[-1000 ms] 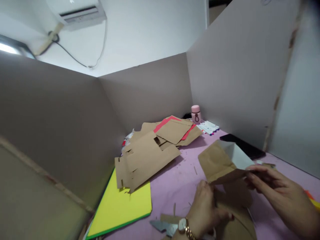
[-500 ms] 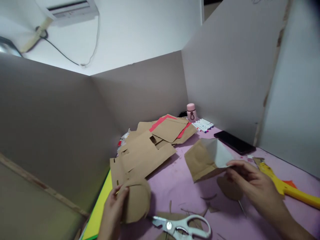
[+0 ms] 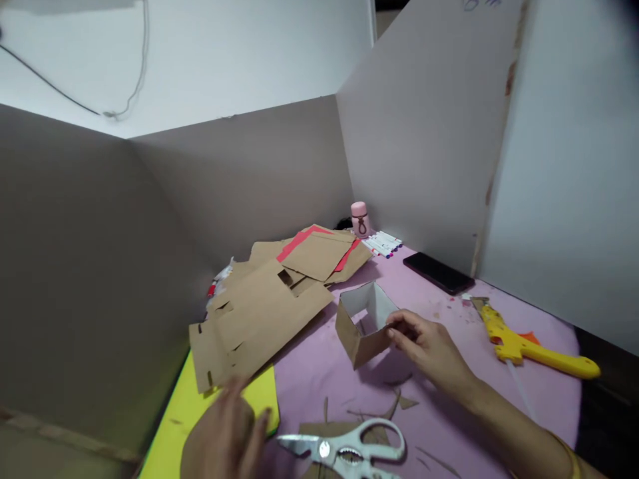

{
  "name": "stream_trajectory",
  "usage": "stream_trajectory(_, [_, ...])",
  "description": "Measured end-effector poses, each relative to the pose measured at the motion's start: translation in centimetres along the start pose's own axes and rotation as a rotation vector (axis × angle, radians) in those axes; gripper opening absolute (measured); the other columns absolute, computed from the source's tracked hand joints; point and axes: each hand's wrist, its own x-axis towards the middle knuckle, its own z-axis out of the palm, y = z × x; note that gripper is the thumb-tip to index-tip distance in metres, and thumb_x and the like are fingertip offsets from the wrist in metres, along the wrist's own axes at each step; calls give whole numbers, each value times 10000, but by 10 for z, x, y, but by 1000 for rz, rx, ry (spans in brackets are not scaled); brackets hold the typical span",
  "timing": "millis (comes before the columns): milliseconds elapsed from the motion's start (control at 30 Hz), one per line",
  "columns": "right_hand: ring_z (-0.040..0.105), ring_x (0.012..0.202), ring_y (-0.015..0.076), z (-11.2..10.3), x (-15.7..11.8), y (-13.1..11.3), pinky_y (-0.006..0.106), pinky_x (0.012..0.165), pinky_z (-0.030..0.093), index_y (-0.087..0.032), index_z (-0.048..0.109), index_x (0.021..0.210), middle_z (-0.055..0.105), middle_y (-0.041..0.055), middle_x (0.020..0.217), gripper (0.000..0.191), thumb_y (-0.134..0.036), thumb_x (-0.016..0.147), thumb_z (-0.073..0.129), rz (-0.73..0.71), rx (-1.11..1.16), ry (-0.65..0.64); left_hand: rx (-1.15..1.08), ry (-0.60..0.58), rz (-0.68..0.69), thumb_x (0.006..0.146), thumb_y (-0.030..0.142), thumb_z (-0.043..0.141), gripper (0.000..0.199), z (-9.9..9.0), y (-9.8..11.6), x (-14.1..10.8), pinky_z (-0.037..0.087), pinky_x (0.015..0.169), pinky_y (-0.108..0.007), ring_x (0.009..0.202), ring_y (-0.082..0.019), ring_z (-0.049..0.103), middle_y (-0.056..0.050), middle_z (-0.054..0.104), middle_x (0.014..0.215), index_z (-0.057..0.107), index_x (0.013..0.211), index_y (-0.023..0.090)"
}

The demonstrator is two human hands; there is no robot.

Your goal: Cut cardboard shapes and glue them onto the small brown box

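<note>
My right hand (image 3: 424, 342) pinches the near edge of a bottomless square cardboard box frame (image 3: 367, 346), brown outside and white inside, held over the pink tabletop. My left hand (image 3: 227, 426), blurred by motion, has its fingers apart above a rounded brown cardboard piece (image 3: 194, 436). That piece is partly hidden by the hand and lies over a yellow sheet (image 3: 167, 426). Between the hands, near the front, white-handled scissors (image 3: 344, 449) rest on cardboard scraps with the blades pointing left.
Cut cardboard sheets (image 3: 264, 319) and red paper (image 3: 304, 239) are piled at the back left. A pink bottle (image 3: 360, 219), several markers (image 3: 383, 244) and a black phone (image 3: 439, 273) line the right partition. A yellow hot glue gun (image 3: 529, 349) lies at right.
The box frame has tilted so its open inside shows, with my right hand still pinching it. My left hand has lowered the rounded cardboard and parted its fingers. The view has swung right.
</note>
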Motion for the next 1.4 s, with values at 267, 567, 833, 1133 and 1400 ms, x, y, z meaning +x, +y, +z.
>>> stream_trajectory(267, [607,629,189,1,-3,11,296,598,437,-232,616,886,659,3,679,196,-380,820,506,20,-18,-21,-185,-838,106,595,195,782,489,34,92,-8,447,909,-400,1056,-274,548,-79,611,1094,677,1068,265])
stream_trajectory(567, [645,665,183,13,-9,7,270,607,486,-212,610,902,676,10,707,164,-323,835,510,-25,81,34,-424,-487,12,790,309,596,276,46,76,2,320,1040,-513,1275,-341,428,-104,556,1327,684,1051,304])
stream_trajectory(833, [669,761,175,21,-38,15,254,682,530,-221,614,973,721,38,889,185,-229,867,463,-219,8,-1,-1377,-231,-699,413,744,718,1343,88,139,11,461,932,-428,1359,-385,293,-209,181,1515,-16,1442,288])
stream_trajectory(1133, [677,881,236,25,-32,16,346,747,554,-210,587,1003,701,84,994,193,-299,852,505,-24,151,-134,-1263,-178,-347,553,479,806,1253,92,133,39,436,972,-327,1376,-316,271,-165,100,1518,-75,1428,309])
stream_trajectory(1400, [544,1203,257,35,5,27,428,923,505,-240,340,1381,466,143,1419,643,-250,772,546,91,234,28,-1217,-324,-248,579,375,774,1271,116,106,51,282,1097,-417,1415,-308,184,-193,104,1536,-163,1428,244])
